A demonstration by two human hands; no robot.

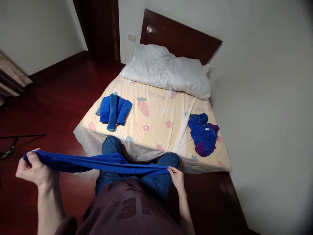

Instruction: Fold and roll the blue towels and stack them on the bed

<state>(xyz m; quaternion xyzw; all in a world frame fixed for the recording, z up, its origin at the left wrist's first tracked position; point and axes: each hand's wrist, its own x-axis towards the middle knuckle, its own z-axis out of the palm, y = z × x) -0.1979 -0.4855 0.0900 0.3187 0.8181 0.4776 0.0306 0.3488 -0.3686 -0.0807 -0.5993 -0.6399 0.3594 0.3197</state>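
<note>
A long blue cloth (97,163) is stretched across in front of my body, above my thighs. My left hand (36,169) is closed on its left end, out over the floor. At the other end, my right hand (176,178) pinches the cloth near my right knee. Several rolled or folded blue cloths (105,109) lie together on the left part of the bed (156,130). On the bed's right side rests a crumpled blue and purple garment (204,133) with a small white label.
A bunched white quilt (166,70) lies at the head of the bed, below a dark wooden headboard (178,32). On the left are a curtain (12,78) and a thin black stand (14,142) on the red floor. A wall runs along the right.
</note>
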